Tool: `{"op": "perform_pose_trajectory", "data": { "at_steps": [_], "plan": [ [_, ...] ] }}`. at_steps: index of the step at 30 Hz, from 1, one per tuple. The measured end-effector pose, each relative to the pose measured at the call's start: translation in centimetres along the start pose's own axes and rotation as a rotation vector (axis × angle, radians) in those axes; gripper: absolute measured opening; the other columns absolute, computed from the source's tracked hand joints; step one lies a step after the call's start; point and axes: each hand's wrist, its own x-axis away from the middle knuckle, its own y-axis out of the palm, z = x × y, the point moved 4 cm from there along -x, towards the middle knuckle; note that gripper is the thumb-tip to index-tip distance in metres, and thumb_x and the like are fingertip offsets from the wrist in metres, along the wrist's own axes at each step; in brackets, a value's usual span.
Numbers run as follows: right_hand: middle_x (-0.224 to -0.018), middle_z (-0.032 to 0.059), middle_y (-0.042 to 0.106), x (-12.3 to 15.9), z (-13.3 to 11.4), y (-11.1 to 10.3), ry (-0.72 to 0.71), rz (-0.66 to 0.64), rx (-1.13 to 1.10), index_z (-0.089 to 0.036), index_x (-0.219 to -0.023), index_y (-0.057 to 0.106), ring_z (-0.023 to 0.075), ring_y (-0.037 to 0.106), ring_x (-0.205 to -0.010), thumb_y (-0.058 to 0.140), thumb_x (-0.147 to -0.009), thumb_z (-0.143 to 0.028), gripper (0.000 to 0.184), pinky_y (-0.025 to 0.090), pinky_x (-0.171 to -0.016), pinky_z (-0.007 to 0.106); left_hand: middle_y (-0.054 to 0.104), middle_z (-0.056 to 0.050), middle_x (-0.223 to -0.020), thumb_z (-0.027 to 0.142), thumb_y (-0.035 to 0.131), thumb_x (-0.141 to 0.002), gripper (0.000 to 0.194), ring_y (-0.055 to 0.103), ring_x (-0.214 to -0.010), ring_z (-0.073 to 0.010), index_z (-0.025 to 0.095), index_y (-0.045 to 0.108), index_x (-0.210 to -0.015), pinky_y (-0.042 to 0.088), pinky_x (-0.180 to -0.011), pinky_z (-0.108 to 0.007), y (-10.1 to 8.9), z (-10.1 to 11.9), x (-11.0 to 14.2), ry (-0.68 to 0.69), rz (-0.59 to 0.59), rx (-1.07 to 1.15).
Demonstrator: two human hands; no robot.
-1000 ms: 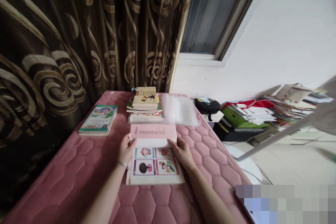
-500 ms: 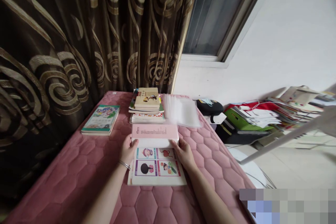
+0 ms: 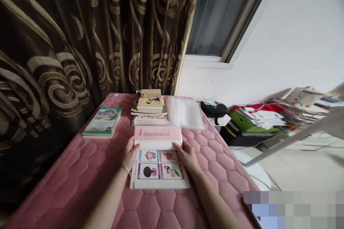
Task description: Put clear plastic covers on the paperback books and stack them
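A picture book [image 3: 161, 182] lies open on the pink quilted mattress [image 3: 94, 171], its lower page showing several cartoon pictures in coloured frames. Its pink upper flap [image 3: 158, 133], printed with small text, is raised toward the far side, with a whitish strip along its near edge. My left hand [image 3: 130, 154] grips the left end of that edge, thumb on top. At the right end, my right hand [image 3: 187, 155] pinches the same edge between thumb and fingers. Just beyond the flap lie translucent plastic book covers [image 3: 189, 114].
A stack of books [image 3: 149, 101] stands at the mattress's far end. One green-edged book [image 3: 102, 121] lies to the left. A dark curtain [image 3: 113, 35] hangs behind. Right of the mattress are a black case [image 3: 213, 109], piled papers [image 3: 264, 116] and a slanted white pole [image 3: 282, 143].
The view has shifted very slightly. Both hands keep their hold on the book's flap, and nothing else has visibly moved.
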Motion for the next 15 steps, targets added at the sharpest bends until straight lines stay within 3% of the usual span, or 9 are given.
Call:
{"op": "perform_pose_trajectory", "data": {
  "at_steps": [15],
  "plan": [
    [-0.097,0.0072,0.071,0.08,-0.12,-0.14,-0.028,-0.022,-0.037,-0.018,-0.103,0.064,0.0254,0.064,-0.090,0.066,-0.076,-0.048,0.041,0.052,-0.076,0.036,0.070,-0.011,-0.101,0.043,0.068,-0.068,0.045,0.063,-0.100,-0.0256,0.015,0.058,-0.100,0.047,-0.089,-0.036,-0.07,-0.44,-0.39,0.037,0.026,-0.051]
  ]
}}
